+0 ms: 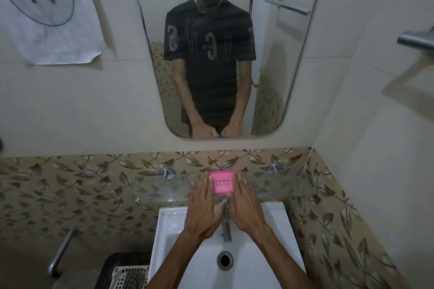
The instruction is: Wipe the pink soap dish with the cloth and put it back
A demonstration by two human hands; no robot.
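Soap dish: the pink soap dish [222,182] sits on the glass shelf [277,183] above the sink [270,230], at the far side of the scene, roughly centred over the tap [226,225].
Left hand: the left hand [202,206] lies against the left side of the dish, fingers [204,185] straight and close together along its edge, not curled round it.
Right hand: the right hand [244,204] mirrors it on the right side, fingers [239,183] straight and flat against that edge.
Reason for hold: two flat hands on opposite sides steady a light, slippery dish and keep it level. Judged from this pose, the dish is either about to be lifted off the shelf or has just been set down; which one cannot be told.
Cloth: no cloth is visible in either hand or near the sink.
Shelf: it is narrow and transparent, fixed to the leaf-patterned tiles by metal pegs [165,172]. A dish placed near its front edge could slide off into the sink, which explains the centred position close to the wall.
Surroundings: a mirror [270,77] hangs above the shelf; a basket [129,277] stands near left, below the sink.
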